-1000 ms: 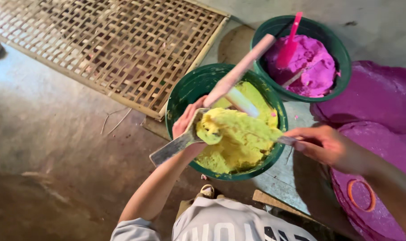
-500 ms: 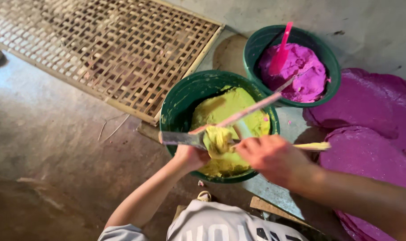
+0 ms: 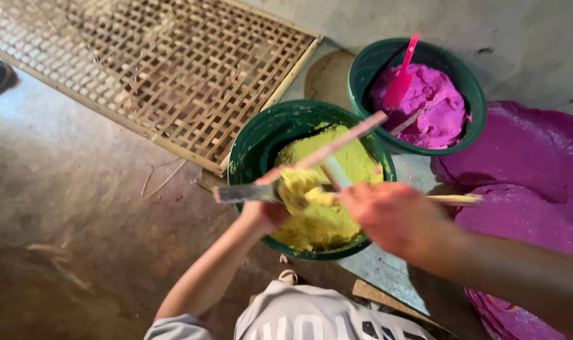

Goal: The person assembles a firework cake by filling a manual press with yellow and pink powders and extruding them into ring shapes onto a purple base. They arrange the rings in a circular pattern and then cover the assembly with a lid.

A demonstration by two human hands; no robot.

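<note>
My left hand (image 3: 264, 213) grips a flat metal blade (image 3: 236, 192) held level over the near rim of a green bowl (image 3: 255, 138) of yellow paste (image 3: 355, 160). A lump of yellow paste (image 3: 297, 184) sits on the blade. My right hand (image 3: 393, 217) holds a thin pale stick (image 3: 455, 199), its tip at that lump. A long pinkish stick (image 3: 343, 140) slants from beside my left hand across the bowl. I cannot tell whether that hand holds it.
A second green bowl (image 3: 472, 94) behind on the right holds magenta paste (image 3: 434, 113) and a pink spatula (image 3: 403, 72). Flat magenta sheets (image 3: 526, 151) lie at the right. A bamboo lattice (image 3: 173, 69) lies on the concrete floor (image 3: 66, 189) at the back left.
My right hand has moved left from the bowl's right rim to the lump on the blade. The blade has turned from tilted to level.
</note>
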